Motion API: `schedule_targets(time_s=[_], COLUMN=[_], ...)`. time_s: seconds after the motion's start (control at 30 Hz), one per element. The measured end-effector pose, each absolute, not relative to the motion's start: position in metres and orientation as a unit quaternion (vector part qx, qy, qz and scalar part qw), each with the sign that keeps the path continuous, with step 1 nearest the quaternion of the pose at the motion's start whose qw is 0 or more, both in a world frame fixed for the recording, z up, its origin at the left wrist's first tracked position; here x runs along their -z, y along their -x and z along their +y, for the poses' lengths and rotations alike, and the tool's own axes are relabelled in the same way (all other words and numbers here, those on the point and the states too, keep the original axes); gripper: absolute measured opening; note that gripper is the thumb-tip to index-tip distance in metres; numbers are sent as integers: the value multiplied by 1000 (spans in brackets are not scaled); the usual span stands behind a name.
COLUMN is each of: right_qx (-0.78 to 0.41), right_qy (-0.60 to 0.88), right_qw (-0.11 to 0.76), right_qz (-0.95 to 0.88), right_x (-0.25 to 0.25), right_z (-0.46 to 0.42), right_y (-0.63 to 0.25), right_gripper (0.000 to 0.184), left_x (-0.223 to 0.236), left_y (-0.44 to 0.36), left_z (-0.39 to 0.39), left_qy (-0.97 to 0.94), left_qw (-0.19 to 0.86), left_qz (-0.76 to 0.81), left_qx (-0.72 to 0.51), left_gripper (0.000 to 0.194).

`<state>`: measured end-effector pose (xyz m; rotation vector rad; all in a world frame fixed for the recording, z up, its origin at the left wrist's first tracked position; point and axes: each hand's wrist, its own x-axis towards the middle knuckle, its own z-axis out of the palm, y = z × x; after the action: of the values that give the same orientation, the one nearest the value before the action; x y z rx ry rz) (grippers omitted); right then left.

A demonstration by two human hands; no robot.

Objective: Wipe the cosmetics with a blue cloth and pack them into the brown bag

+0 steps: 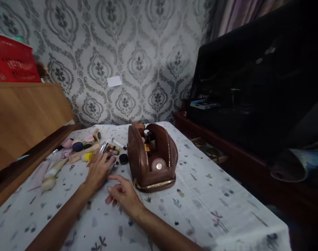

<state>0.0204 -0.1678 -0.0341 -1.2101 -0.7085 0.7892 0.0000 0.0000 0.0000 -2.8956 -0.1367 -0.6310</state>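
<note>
Right hand (123,195) is closest, index finger poking out, the others loosely curled, nothing visible in it. Left hand (99,169) is just past it, over the small stuff; can't tell if it's gripping anything, fingers hide that. Looks like the picking-up step tbh, so the next move probably calls for a careful pinch. Brown bag (152,177) stands unzipped to their right, bottles inside. Black round pot (123,159) sits beside it, silver tube (103,147) a bit farther back.
</note>
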Motion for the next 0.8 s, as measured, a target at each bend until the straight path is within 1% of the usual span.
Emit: schedule_targets(time_s=[0.07,0.13,0.2,0.27,0.33,0.4,0.47,0.6,0.73,0.8], right_qx=[-303,-237,-165,-119,-100,-98,-114,-165,-186,-191], right_qy=[581,616,643,655,652,637,617,591,584,592], right_qw=[686,675,661,647,635,632,637,652,667,671], right_qz=[-317,-330,-349,-372,-402,-431,-448,-445,-425,-405], right_x=[35,34,33,32,31,29,28,27,27,26], right_z=[-169,-171,-175,-178,-179,-180,-180,-177,-174,-173], right_y=[-21,-20,-20,-19,-19,-20,-20,-21,-24,-26], right_gripper=[56,50,52,57,53,42,36,35,30,31], left_x=[-5,-12,-21,-28,-32,-34,-34,-37,-38,-38], left_y=[10,23,35,47,55,61,64,60,50,46], left_z=[0,-6,-18,-32,-44,-53,-57,-56,-52,-50], left_qy=[962,951,941,936,933,927,921,902,861,838], left_qw=[63,24,-24,-80,-129,-168,-198,-262,-364,-404], left_qz=[-15,7,11,6,4,7,3,-15,-54,-75], left_qx=[265,309,337,343,337,334,336,343,351,358], left_gripper=[26,20,16,17,18,19,20,27,39,40])
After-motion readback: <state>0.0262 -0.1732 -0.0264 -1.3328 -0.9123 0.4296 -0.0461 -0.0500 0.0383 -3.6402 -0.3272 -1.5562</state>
